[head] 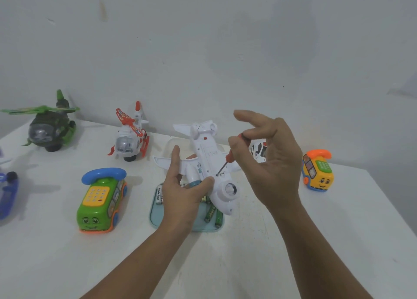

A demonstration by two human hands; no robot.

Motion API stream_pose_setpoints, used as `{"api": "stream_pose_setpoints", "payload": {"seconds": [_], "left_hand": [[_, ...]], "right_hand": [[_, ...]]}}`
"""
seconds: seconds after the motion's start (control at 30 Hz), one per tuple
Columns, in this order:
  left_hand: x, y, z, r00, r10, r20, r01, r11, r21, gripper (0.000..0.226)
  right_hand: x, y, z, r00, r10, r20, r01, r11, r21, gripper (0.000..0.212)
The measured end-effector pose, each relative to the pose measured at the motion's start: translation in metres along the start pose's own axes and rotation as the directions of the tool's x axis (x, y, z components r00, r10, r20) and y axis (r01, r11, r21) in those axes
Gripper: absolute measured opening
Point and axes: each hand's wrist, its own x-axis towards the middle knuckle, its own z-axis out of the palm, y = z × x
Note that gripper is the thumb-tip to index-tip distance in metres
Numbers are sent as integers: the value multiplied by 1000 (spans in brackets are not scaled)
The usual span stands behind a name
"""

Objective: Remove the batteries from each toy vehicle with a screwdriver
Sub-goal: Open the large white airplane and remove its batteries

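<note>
A white toy airplane (208, 161) is held belly-up above the table's middle. My left hand (180, 192) grips its wing and body from the left. My right hand (268, 161) pinches the red handle of a small screwdriver (225, 161), whose tip sits in a screw on the plane's underside. Beneath the plane lies a pale blue tray (158, 217) with several loose batteries (211, 214) in it.
On the white table (248, 253) stand a green phone-bus toy (101, 200), an orange phone-bus toy (317, 171), a white-and-red helicopter (130, 136), a green helicopter (49, 125), a small white car (259, 153) and a blue toy (6, 192) at the left edge. A white wall rises behind.
</note>
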Motion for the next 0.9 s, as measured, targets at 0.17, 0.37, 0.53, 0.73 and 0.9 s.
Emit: {"api": "stream_pose_setpoints", "payload": {"seconds": [0.17, 0.37, 0.53, 0.73, 0.9], "left_hand": [[1, 0, 0, 1000, -2, 13, 2, 1000, -2, 98], [3, 0, -1, 1000, -3, 15, 3, 1000, -17, 99], [0, 2, -1, 1000, -7, 24, 7, 1000, -2, 97], [1, 3, -4, 1000, -11, 26, 11, 1000, 0, 97], [2, 2, -5, 999, 6, 34, -5, 1000, -22, 100]], "right_hand": [[2, 0, 1, 999, -40, -12, 40, 998, -55, 13], [3, -2, 0, 992, -124, -15, 121, 984, -134, 13], [3, -2, 2, 999, -29, -23, 28, 999, -44, 11], [3, -2, 1, 998, -63, 5, 63, 993, -98, 7], [3, -2, 0, 993, -121, 0, 120, 984, -131, 11]]}}
